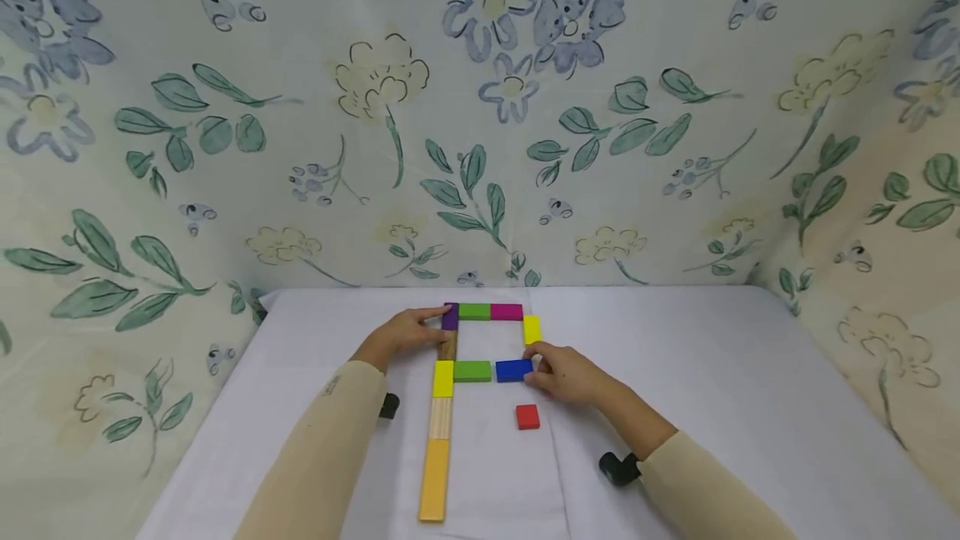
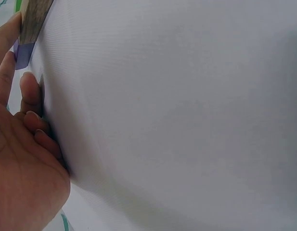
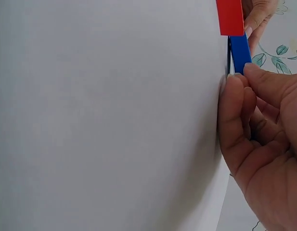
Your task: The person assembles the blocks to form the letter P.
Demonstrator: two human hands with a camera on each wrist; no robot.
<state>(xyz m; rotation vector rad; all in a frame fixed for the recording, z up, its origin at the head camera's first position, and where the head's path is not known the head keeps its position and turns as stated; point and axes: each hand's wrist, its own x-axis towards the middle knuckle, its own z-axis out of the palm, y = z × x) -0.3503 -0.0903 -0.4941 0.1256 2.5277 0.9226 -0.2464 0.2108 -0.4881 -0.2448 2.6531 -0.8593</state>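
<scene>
My left hand (image 1: 402,332) lies left of a row of blocks. One outstretched finger touches the purple block (image 1: 450,317) at the far corner, and another touches the dark brown wooden block (image 1: 447,347). In the left wrist view, its remaining fingers (image 2: 30,91) are bent near the white cloth. My right hand (image 1: 567,372) pinches the right end of the blue block (image 1: 512,371) between thumb and fingers. Left of the blue block lies a green block (image 1: 472,371), with a narrow gap between them. A yellow block (image 1: 532,329) lies just beyond the right hand.
Another green block (image 1: 474,312) and a magenta block (image 1: 506,312) form the far side. Down the left run a yellow block (image 1: 443,378), a pale wooden block (image 1: 441,418) and a long orange block (image 1: 434,480). A red block (image 1: 528,417) lies apart. Patterned cloth (image 1: 480,148) hangs behind.
</scene>
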